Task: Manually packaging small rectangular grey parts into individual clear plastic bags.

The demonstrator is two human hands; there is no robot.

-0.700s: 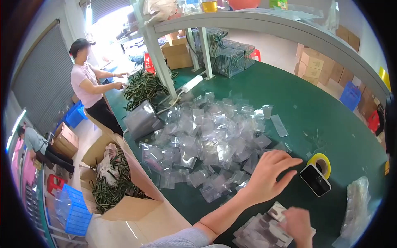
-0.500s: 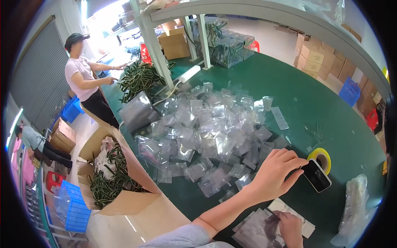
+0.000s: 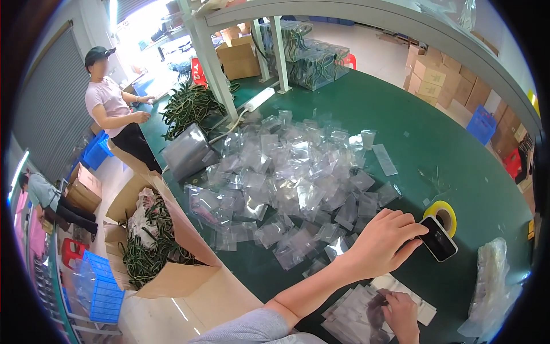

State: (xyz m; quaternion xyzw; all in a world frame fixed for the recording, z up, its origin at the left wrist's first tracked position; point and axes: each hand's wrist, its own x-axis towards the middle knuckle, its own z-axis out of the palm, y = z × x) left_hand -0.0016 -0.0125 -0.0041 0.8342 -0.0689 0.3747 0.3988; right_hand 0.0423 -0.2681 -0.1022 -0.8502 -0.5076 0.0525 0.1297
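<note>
on a dark green, smooth-topped table [image 3: 395, 114], a black-screened, pale-rimmed rectangular phone [image 3: 441, 243] lies flat, and everything else can be placed from it. the bare left hand [image 3: 389, 243], at the end of a forearm in a short grey sleeve, is at the phone's left edge, fingers curled, with a narrow gap between thumb and forefinger; whether the tips touch the phone or are just above it cannot be told. the bare right hand [image 3: 402, 316] is nearer the person than the phone and a little to its left, fingers bent close together over a loose, overlapping stack of grey, translucent, flat film pieces [image 3: 349, 315]; whether it pinches one cannot be told. the stack lies to the near left of the phone, and flat, off-white rectangular pieces [image 3: 425, 312] show from under the right hand, on the near side of the phone. just beyond the phone is a yellow, ring-shaped roll of tape [image 3: 451, 218]. to the right of the phone and nearer the person lies a long, crumpled bundle of clear plastic [image 3: 490, 281]. a broad heap of clear, shiny, square plastic pouches [image 3: 298, 183] spreads to the phone's far left, and well left of the phone, beyond the table edge, an open brown cardboard box [image 3: 183, 281] holds tangled dark green straps [image 3: 146, 264].
</note>
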